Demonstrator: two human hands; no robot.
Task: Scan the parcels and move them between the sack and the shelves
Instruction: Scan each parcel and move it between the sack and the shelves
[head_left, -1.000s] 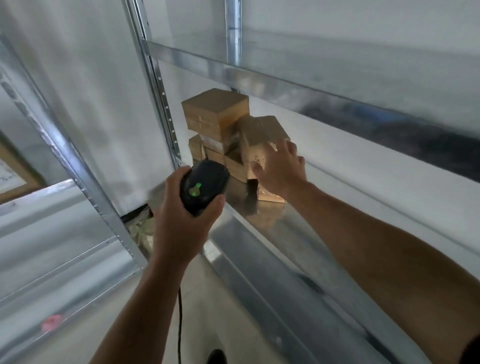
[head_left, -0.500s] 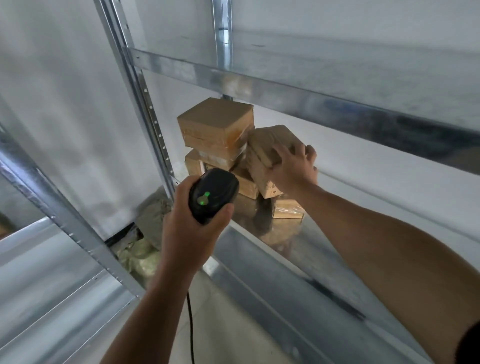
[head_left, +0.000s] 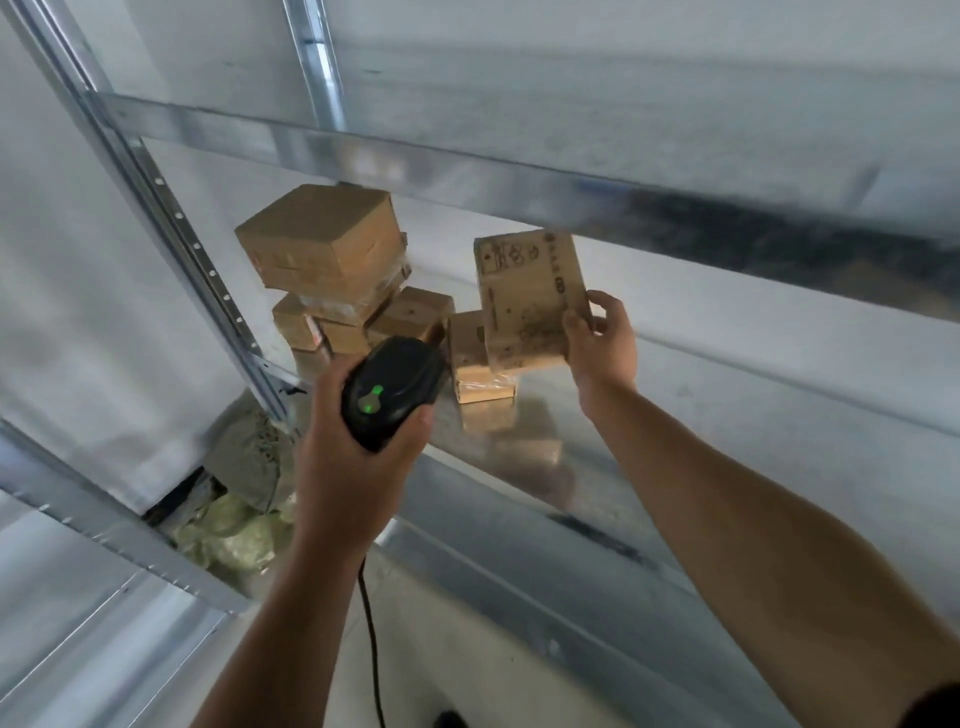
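Note:
My right hand grips a brown cardboard parcel by its lower right corner and holds it upright above the metal shelf, its printed face toward me. My left hand grips a black corded barcode scanner with a green light on top, just left of and below the parcel. Behind the scanner, a stack of several brown parcels stands at the shelf's left end. A whitish-green sack lies on the floor below the shelf's left corner, partly hidden by the frame.
A metal shelf beam crosses above the parcels. A perforated upright post stands left of the stack. A second metal shelf sits at lower left. A small taped parcel rests on the shelf under the held one.
My right hand has lifted the parcel off the stack, moved it right and turned its printed face toward me. The scanner stayed in my left hand, now nearer the parcel.

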